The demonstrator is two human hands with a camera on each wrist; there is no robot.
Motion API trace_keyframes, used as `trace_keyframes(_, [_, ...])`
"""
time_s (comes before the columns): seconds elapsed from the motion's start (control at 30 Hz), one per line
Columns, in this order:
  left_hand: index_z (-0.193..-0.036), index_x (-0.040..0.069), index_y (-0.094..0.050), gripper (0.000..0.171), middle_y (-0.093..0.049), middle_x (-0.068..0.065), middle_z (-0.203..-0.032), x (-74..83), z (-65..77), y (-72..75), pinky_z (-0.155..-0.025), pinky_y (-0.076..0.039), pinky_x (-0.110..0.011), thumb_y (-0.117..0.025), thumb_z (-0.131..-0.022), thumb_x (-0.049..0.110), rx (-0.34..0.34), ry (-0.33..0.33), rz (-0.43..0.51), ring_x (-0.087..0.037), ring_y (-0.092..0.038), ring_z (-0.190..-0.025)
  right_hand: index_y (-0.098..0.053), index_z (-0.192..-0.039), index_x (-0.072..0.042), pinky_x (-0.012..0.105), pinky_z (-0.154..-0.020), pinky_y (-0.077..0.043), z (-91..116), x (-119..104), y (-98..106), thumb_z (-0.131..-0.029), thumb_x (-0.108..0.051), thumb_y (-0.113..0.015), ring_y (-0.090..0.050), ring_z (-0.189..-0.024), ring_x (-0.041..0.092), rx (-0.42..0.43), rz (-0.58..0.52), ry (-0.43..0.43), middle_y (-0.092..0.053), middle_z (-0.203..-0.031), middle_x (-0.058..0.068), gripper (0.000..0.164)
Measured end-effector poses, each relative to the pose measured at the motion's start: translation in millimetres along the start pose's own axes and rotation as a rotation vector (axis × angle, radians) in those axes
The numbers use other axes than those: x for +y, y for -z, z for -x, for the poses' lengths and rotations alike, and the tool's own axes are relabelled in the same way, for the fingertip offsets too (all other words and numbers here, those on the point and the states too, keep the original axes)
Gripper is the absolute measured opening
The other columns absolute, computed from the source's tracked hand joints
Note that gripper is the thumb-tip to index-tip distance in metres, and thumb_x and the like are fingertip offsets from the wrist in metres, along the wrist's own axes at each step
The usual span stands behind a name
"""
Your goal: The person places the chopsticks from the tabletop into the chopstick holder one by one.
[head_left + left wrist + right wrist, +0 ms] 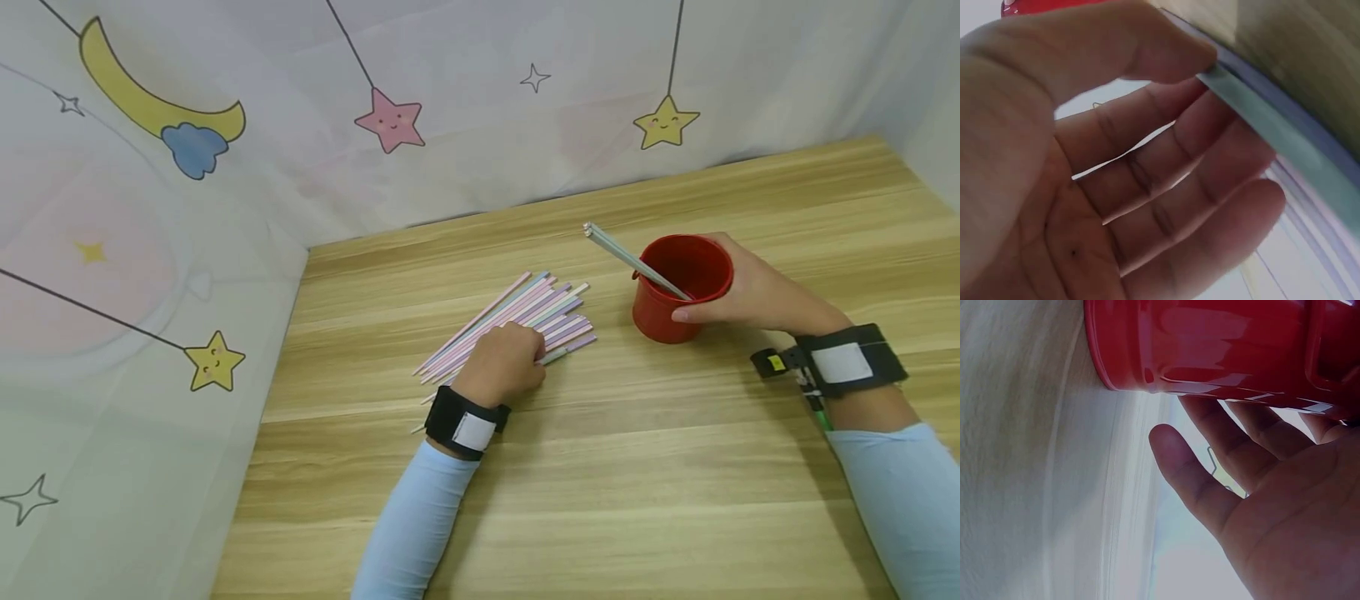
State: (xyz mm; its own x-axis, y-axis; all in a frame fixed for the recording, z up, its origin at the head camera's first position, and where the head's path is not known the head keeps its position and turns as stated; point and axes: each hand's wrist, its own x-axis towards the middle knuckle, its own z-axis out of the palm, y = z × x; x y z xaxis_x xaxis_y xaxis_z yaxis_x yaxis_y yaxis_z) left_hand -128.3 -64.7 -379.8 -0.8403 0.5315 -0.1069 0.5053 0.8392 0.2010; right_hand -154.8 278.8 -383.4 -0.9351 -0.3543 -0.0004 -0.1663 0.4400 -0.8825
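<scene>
Curtain: pale cloth (112,450) with moon and stars, cut off at the frame's left and top edges.
Left sleeve: light blue (416,525), running out of the bottom edge.
Pile: pastel sticks (517,307), slanting side by side on the table (600,483); the left hand and wristband (450,421) cover much of their middle and near ends, so their number cannot be told.
Left hand: over the pile's near side (504,362), thumb tip meeting bent fingers on one green stick (1291,147); probably the index tip backs it, though the thumb masks that spot. The other fingers bend loosely below.
Green stick: at the pile's near edge, just beside a purple one; its far end runs out of the left wrist view.
Bucket: red (662,323), on the table right of the pile; cropped in both wrist views.
Green bundle: sticks (628,257) leaning left out of the bucket, lower ends hidden inside.
Right hand: wrapped partway round the bucket's right side (753,292), thumb on the near rim, fingers behind, mostly out of sight from above; the little finger stands off the wall.
Right sleeve: light blue (900,508), cut by the right edge.
</scene>
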Motion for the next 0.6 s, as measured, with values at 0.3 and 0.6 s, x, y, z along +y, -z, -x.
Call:
trace_keyframes(0.3, [-0.099,0.01,-0.072,0.011,-0.068,0.004,-0.08,4.6,17.7,46.1,-0.06,-0.05,-0.023,-0.07,-0.089,0.011,0.229,-0.127,0.182,-0.007,-0.06,-0.066,-0.036,-0.149,-0.017,0.023,-0.082,-0.054,-4,5,2,-0.076,-0.013,-0.091,-0.042,-0.126,0.021,-0.005,0.014,0.03,-0.047,-0.143,0.0,0.091])
trace_keyframes(0.6, [-0.101,-0.004,-0.066,0.015,-0.07,-0.012,-0.088,-2.0,27.8,78.0,-0.061,-0.06,-0.03,-0.072,-0.088,0.0,0.695,-0.329,0.804,-0.017,-0.072,-0.075,-0.035,-0.149,-0.017,0.026,-0.082,-0.056,-4,4,0,-0.076,-0.014,-0.091,-0.041,-0.127,0.019,-0.009,-0.001,0.023,-0.047,-0.143,-0.002,0.091])
